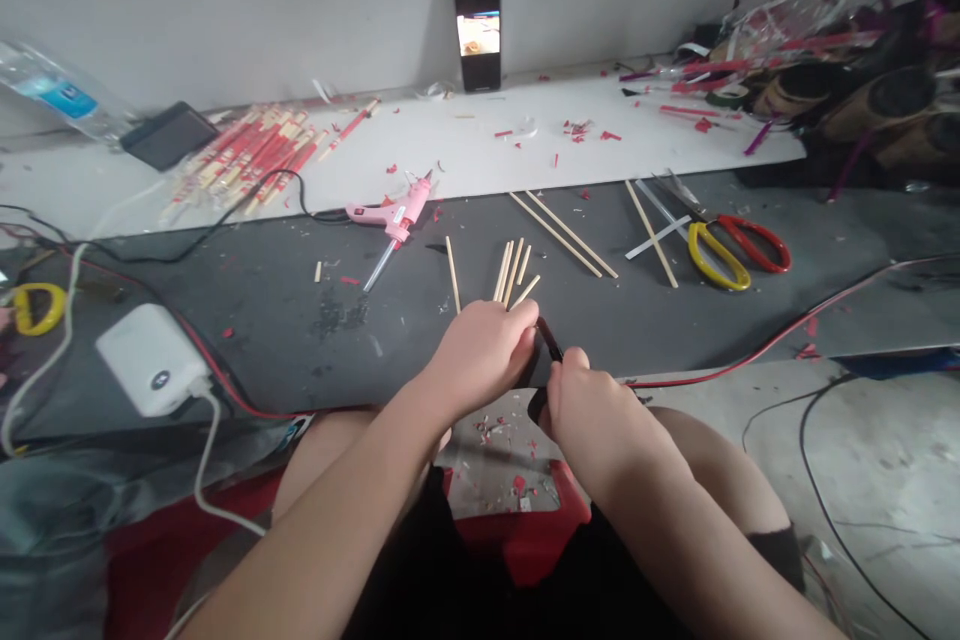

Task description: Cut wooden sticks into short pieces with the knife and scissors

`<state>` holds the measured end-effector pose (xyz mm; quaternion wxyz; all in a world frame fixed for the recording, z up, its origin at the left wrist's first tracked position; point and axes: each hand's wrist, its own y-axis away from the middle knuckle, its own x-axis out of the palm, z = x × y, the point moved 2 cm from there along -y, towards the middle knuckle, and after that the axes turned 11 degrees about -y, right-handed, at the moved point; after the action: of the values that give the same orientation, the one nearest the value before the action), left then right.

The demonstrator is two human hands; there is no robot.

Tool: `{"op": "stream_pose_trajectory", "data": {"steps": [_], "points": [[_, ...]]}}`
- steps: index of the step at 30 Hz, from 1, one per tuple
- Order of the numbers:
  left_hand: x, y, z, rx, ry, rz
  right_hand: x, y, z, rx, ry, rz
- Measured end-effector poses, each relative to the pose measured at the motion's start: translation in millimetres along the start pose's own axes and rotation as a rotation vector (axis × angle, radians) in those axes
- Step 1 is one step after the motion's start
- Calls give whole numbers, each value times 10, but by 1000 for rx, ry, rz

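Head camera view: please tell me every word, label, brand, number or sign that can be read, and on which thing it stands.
No text can be read clearly.
Blue label on the plastic water bottle: too blurred to read.
Round dark badge on the white power brick: too small to read.
Phone screen: shows a picture, no readable words.

**Bare arms, black clothing**

The left forearm (315,545) and right forearm (675,530) come up uncovered from the bottom edge of the frame to the left hand (476,355) and right hand (600,420) near centre. Black clothing (397,580) fills the lower middle. Bare legs (322,445) show on either side, with a black band (776,555) at lower right.
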<state>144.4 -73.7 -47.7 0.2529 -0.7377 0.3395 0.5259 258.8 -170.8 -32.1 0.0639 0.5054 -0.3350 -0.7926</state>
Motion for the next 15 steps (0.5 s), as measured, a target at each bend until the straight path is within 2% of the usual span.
{"op": "stream_pose_trajectory", "data": {"steps": [4, 10, 15], "points": [[25, 40, -22, -52, -1, -53, 0, 10, -17, -11, 7, 20], [41, 107, -24, 39, -31, -66, -60, 68, 1, 99, 17, 12], [48, 118, -20, 12, -55, -70, -86, 58, 28, 88, 12, 4]]}}
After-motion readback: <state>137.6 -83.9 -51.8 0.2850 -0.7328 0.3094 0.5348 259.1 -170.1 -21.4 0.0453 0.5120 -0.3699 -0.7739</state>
